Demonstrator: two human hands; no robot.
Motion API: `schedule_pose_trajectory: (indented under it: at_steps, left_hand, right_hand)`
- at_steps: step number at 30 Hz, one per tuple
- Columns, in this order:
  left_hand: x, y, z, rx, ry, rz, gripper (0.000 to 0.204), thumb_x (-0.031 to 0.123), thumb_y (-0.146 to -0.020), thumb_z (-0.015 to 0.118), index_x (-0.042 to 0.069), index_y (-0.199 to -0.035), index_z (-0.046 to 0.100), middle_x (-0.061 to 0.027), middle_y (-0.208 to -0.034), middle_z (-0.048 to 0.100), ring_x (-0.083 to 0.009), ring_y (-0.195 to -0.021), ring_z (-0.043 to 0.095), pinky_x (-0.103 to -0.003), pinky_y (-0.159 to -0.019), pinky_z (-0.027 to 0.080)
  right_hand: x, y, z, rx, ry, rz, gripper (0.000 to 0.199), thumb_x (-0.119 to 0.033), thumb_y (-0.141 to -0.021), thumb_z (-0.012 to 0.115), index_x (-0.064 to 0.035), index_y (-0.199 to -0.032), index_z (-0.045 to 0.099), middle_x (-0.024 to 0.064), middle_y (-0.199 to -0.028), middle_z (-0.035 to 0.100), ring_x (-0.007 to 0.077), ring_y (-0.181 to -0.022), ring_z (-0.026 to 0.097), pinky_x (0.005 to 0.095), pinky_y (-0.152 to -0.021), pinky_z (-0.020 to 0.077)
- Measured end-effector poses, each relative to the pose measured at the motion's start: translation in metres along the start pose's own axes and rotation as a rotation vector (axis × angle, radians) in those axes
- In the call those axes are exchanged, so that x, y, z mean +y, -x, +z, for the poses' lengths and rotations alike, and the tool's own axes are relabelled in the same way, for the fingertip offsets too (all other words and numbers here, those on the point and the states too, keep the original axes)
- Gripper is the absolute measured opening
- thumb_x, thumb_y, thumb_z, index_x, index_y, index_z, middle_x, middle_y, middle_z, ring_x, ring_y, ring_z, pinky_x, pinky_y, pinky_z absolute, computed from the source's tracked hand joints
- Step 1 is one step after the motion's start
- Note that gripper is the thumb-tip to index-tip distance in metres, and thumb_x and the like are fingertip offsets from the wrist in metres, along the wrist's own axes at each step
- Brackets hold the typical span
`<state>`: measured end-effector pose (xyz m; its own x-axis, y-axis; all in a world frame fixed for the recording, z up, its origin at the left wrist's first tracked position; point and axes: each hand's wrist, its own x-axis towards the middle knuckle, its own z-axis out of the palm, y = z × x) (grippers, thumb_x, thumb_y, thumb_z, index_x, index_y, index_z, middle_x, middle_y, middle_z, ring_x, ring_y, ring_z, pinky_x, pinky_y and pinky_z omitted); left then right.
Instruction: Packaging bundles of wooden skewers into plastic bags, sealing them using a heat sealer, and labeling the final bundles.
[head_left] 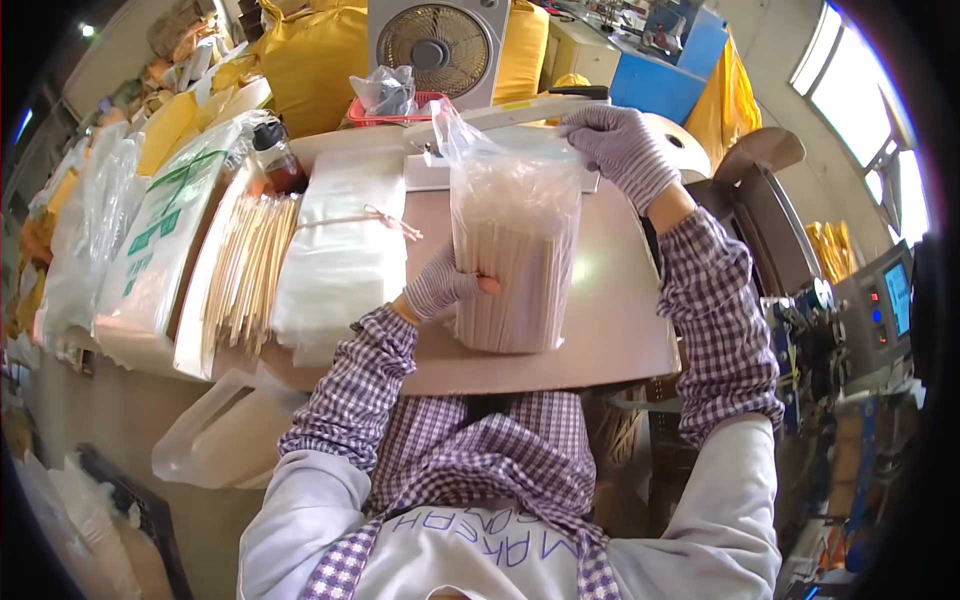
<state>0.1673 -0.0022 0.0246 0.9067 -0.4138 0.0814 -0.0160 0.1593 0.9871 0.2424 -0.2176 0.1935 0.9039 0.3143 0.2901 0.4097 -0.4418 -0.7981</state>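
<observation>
At the middle of the brown work table (625,310), a clear plastic bag (510,285) packed with thin wooden sticks is positioned directly in front of the person, its lower end near the front edge and the stick ends level below the bag's mouth. The left hand (440,286), in a striped glove, is partly closed around the bag's left side, with the thumb across the front face. The right hand (624,150), similarly gloved, has its fingers bent and drawn together, gripping the film at the upper right corner of the mouth. Left of the bag lies a stack of flat clear bags (330,285), crossed by a thin tie (385,219); farther left are loose sticks (250,265). Behind these stands a dark bottle (278,158). Beyond the filled bag are a red basket (425,103) and a box fan (432,52).
</observation>
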Motion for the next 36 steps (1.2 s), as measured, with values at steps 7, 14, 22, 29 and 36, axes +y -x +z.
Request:
schedule_pose_trajectory:
  at_steps: [7,14,22,29,36]
  left_hand:
    - [-0.021,-0.05,0.002,0.036,0.442,0.009,0.058,0.029,-0.068,0.073,0.002,-0.114,0.051,-0.0058,-0.102,0.057,-0.0175,-0.098,0.053,-0.029,-0.087,0.043]
    - [-0.057,-0.112,-0.041,0.281,0.502,-0.178,0.025,0.027,-0.075,0.064,0.004,-0.086,0.061,-0.0032,-0.08,0.061,-0.0122,-0.074,0.057,-0.024,-0.07,0.046]
    - [-0.085,-0.17,-0.058,0.574,0.3,-0.109,0.037,0.032,-0.074,0.064,0.002,-0.094,0.063,-0.0064,-0.088,0.062,-0.0163,-0.08,0.055,-0.027,-0.075,0.042]
    - [-0.101,-0.141,-0.051,0.561,0.317,-0.077,0.05,0.038,-0.082,0.058,0.002,-0.116,0.052,-0.0033,-0.108,0.056,-0.0126,-0.097,0.049,-0.026,-0.087,0.038]
    - [-0.126,-0.1,-0.047,0.682,0.348,-0.029,0.059,0.043,-0.081,0.059,0.002,-0.121,0.045,-0.0084,-0.118,0.051,-0.0209,-0.107,0.047,-0.031,-0.093,0.037]
  right_hand:
    - [0.192,-0.125,-0.046,0.421,0.099,-0.109,0.045,-0.014,-0.073,0.063,-0.001,-0.114,0.051,0.0113,-0.095,0.06,0.0188,-0.084,0.058,0.0248,-0.076,0.0461]
    - [0.144,-0.179,-0.026,0.259,-0.5,-0.072,0.072,-0.002,-0.067,0.063,-0.01,-0.132,0.034,0.0088,-0.102,0.053,0.0227,-0.071,0.057,0.0297,-0.065,0.0499]
    - [0.212,-0.17,-0.012,-0.207,0.947,-0.227,0.079,-0.014,-0.059,0.07,-0.0093,-0.13,0.034,0.0133,-0.131,0.039,0.031,-0.123,0.035,0.0357,-0.102,0.0314]
    - [0.212,-0.127,0.036,-0.008,0.96,0.2,0.081,-0.017,-0.064,0.062,-0.0217,-0.136,0.023,0.0042,-0.14,0.025,0.0282,-0.132,0.016,0.0444,-0.106,0.0194]
    - [0.217,-0.123,0.039,0.055,0.958,0.157,0.078,-0.017,-0.065,0.062,-0.0228,-0.134,0.025,0.0025,-0.14,0.025,0.0271,-0.133,0.015,0.0475,-0.103,0.0214]
